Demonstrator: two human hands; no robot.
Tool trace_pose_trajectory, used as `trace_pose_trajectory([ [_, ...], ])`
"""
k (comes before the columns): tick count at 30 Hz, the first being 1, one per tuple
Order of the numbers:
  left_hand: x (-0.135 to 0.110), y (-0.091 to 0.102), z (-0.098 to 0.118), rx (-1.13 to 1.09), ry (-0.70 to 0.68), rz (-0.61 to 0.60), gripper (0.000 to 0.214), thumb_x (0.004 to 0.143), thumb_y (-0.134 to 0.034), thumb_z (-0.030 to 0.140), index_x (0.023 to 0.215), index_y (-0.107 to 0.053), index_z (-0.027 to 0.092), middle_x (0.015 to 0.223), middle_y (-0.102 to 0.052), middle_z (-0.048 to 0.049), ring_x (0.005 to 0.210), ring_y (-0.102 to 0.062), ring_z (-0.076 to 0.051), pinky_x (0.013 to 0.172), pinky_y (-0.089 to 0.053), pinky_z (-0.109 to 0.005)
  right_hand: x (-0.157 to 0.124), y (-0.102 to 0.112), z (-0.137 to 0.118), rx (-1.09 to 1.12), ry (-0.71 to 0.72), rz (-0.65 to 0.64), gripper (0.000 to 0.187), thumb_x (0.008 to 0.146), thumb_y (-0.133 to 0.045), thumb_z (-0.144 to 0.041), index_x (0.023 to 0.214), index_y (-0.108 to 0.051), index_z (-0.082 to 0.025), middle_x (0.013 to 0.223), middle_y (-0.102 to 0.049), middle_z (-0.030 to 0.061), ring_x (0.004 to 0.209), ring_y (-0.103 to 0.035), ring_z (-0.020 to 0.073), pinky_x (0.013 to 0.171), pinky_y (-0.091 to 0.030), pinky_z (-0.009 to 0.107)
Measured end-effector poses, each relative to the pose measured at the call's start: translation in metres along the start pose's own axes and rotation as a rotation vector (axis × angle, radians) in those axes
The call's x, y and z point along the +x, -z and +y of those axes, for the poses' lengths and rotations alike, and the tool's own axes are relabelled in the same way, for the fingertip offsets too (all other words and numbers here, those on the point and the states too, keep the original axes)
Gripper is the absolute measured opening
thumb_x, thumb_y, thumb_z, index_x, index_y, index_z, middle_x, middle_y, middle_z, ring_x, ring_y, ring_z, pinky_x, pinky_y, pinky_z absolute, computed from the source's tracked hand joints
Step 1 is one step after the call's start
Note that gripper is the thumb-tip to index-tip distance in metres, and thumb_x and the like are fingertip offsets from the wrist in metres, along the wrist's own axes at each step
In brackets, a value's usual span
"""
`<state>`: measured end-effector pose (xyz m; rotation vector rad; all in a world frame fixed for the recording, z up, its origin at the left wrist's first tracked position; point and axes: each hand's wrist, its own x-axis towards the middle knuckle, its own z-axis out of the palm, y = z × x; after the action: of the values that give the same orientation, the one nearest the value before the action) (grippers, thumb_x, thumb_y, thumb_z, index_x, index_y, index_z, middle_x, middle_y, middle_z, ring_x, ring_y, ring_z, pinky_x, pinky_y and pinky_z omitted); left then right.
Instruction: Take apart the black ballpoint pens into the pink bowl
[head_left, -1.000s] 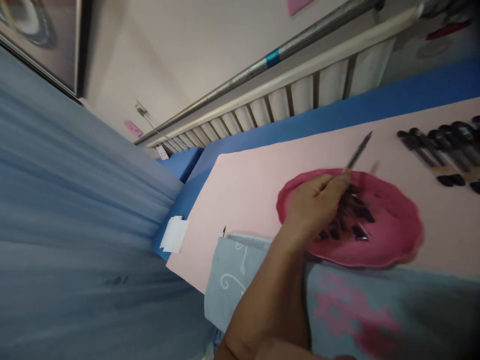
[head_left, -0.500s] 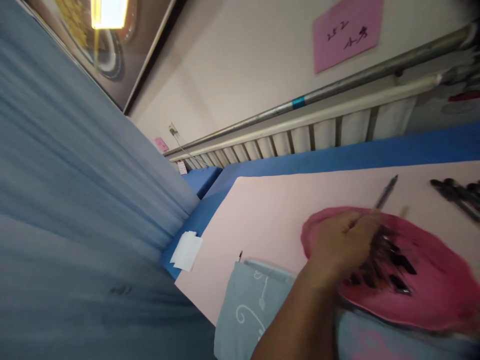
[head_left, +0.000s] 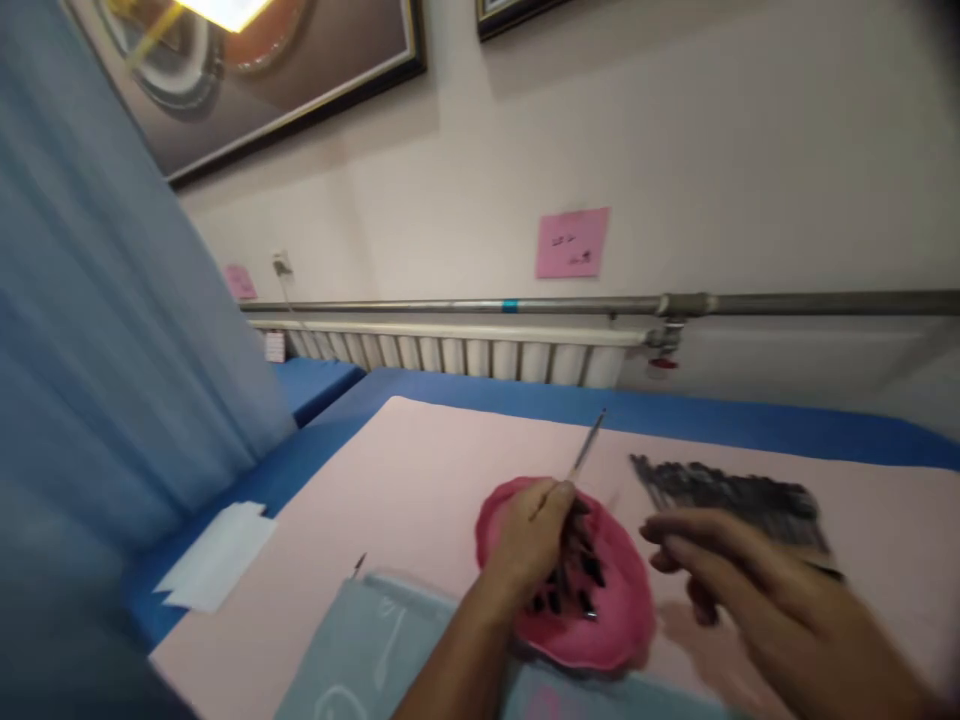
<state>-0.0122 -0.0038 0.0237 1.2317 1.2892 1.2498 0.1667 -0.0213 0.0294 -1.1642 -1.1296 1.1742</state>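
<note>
Low centre of frame, the left hand (head_left: 529,535) pinches a pen (head_left: 583,455) upright over the pink dish (head_left: 600,640) of dark caps (head_left: 574,585), probably for fitting. The right hand (head_left: 742,580), fingers loose and empty, hovers beside a blurred row of pens (head_left: 731,492).

- I read this as a partitioned workroom: blue curtain (head_left: 112,330) at frame left, wall radiator (head_left: 450,352) and pipe (head_left: 465,306) mid-frame.
- Framed pictures (head_left: 247,60) at top, pink note (head_left: 572,243) centre.
</note>
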Motion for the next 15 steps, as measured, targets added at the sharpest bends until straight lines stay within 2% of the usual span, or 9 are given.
trace_pose_trajectory([
  [1,-0.003,-0.004,0.001,-0.010,-0.046,-0.033,0.032,0.087,-0.040,0.043,0.072,-0.057,0.020,0.062,-0.055,0.0027,0.057,-0.049,-0.012,0.057,-0.037,-0.023,0.003,0.003,0.001,-0.089,-0.025,-0.013,0.030,0.062,-0.079,-0.040,0.084,-0.069,-0.022,0.078,-0.066,0.0072,0.058,-0.055,0.0159,0.044,-0.046,0.025],
  [3,-0.009,-0.014,0.002,0.028,-0.114,-0.096,0.031,0.088,-0.038,0.041,0.070,-0.054,0.020,0.064,-0.056,0.0016,0.058,-0.050,-0.014,0.057,-0.037,-0.025,0.008,0.005,0.009,-0.024,-0.095,0.018,0.040,0.065,-0.070,-0.053,0.088,-0.067,-0.021,0.072,-0.065,0.0057,0.048,-0.051,0.0155,0.033,-0.035,0.024],
  [5,-0.015,-0.022,0.002,0.144,-0.191,-0.150,0.031,0.088,-0.037,0.038,0.067,-0.051,0.021,0.065,-0.056,0.0002,0.061,-0.050,-0.015,0.058,-0.036,-0.026,0.012,0.006,0.015,0.129,-0.185,0.026,0.043,0.067,-0.069,-0.053,0.093,-0.064,-0.019,0.081,-0.066,0.0070,0.052,-0.053,0.0152,0.035,-0.036,0.023],
  [7,-0.019,-0.030,0.002,0.281,-0.238,-0.209,0.031,0.089,-0.037,0.036,0.065,-0.049,0.021,0.064,-0.055,-0.0008,0.060,-0.049,-0.015,0.057,-0.034,-0.027,0.014,0.007,0.018,0.255,-0.177,0.057,0.045,0.067,-0.069,-0.052,0.096,-0.064,-0.018,0.088,-0.066,0.0076,0.062,-0.057,0.0163,0.038,-0.037,0.021],
  [9,-0.022,-0.035,0.001,0.393,-0.266,-0.265,0.030,0.089,-0.036,0.033,0.064,-0.048,0.021,0.064,-0.055,-0.0015,0.060,-0.047,-0.016,0.057,-0.032,-0.028,0.016,0.009,0.016,0.338,-0.140,0.076,0.039,0.066,-0.072,-0.047,0.091,-0.065,-0.018,0.080,-0.064,0.0046,0.064,-0.056,0.0147,0.042,-0.039,0.020],
  [12,-0.023,-0.039,-0.002,0.488,-0.275,-0.319,0.031,0.090,-0.033,0.031,0.065,-0.048,0.021,0.065,-0.055,-0.0020,0.061,-0.047,-0.016,0.058,-0.030,-0.029,0.017,0.012,0.015,0.332,-0.101,0.033,0.026,0.066,-0.074,-0.039,0.076,-0.064,-0.017,0.063,-0.059,-0.0009,0.055,-0.050,0.0108,0.045,-0.038,0.020],
  [15,-0.023,-0.041,-0.005,0.530,-0.235,-0.292,0.022,0.086,-0.042,0.032,0.070,-0.050,0.020,0.069,-0.057,-0.0017,0.062,-0.047,-0.015,0.058,-0.029,-0.028,0.017,0.011,0.019,0.303,-0.073,0.006,0.022,0.069,-0.071,-0.037,0.072,-0.062,-0.016,0.060,-0.056,-0.0021,0.053,-0.047,0.0102,0.046,-0.036,0.021],
])
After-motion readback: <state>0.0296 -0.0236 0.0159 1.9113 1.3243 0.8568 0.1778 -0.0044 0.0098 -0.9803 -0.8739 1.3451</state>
